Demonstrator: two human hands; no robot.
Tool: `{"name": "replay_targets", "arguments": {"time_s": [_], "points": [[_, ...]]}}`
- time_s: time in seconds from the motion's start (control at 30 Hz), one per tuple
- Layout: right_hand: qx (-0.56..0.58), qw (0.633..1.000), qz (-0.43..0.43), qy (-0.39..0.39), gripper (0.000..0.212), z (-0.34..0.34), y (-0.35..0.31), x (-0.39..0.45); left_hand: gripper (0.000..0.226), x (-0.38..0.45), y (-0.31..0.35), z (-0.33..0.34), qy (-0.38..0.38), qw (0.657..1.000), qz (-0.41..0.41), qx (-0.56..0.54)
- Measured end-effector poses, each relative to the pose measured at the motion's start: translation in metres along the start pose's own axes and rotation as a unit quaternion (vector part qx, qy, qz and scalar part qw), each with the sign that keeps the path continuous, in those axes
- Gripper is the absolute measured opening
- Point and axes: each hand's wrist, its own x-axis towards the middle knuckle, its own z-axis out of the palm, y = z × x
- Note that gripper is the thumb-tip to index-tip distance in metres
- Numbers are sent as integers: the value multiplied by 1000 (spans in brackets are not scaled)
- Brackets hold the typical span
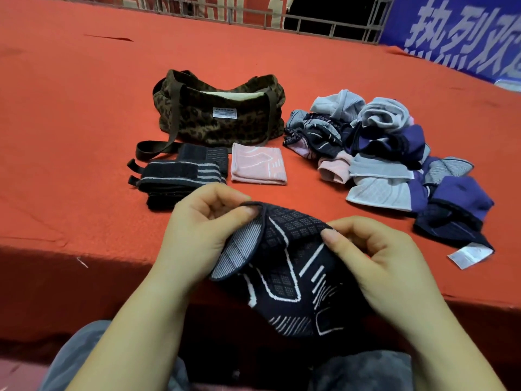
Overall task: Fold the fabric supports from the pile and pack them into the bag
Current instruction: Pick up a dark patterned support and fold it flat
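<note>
Both hands hold a dark navy fabric support (293, 272) with white line patterns, at the near edge of the red surface. My left hand (197, 232) pinches its upper left rim, showing a grey striped inside. My right hand (377, 258) pinches the upper right edge. A leopard-print bag (220, 119) stands open beyond. In front of the bag lie a folded black striped support (183, 176) and a folded pink support (258, 165). A pile of grey, purple, pink and dark supports (394, 153) lies to the right.
The red cloth-covered surface (84, 136) drops off at its near edge just below my hands. A white label (469, 255) sticks out from the pile's near end. A blue banner (465, 35) and a metal railing (324, 24) stand at the far side. My grey-trousered knees (84, 356) are below.
</note>
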Motion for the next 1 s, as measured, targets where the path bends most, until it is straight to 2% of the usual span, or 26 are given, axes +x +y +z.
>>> {"name": "replay_targets", "arguments": {"time_s": [0.07,0.13,0.2,0.27,0.3,0.37,0.43,0.5,0.6,0.7,0.83,0.9,1.0], "points": [[-24,1000,14,-11,7,0,2,4,17,0,-3,1,12,999,-30,16],[-50,998,20,-11,10,-1,3,11,6,3,-9,-1,-7,994,-109,-4],[-82,996,25,-19,12,-4,4,18,20,9,-16,-3,-46,977,-205,-43],[-102,994,26,-33,14,-6,3,26,30,12,-18,-2,-80,963,-257,-14],[-110,993,25,-36,16,-7,2,29,29,11,-20,-2,-92,963,-252,16],[-121,991,26,-44,20,-8,0,35,21,6,-22,2,-93,976,-192,39],[-125,988,47,-71,23,-8,2,39,7,5,-23,4,-47,987,-143,61],[-168,976,88,-110,29,-9,10,37,14,10,-26,1,1,990,-117,81],[-249,948,133,-146,27,-10,27,21,14,15,-32,-6,27,985,-103,133],[-248,954,144,-92,19,-12,39,6,11,15,-42,-15,39,975,-85,203],[-133,977,151,66,24,-23,39,13,9,19,-45,-17,76,959,-39,270],[-119,976,132,123,28,-31,35,26,18,20,-43,-11,88,957,-32,275],[-152,967,101,179,34,-38,30,52,39,21,-44,0,65,950,-14,305]]}}
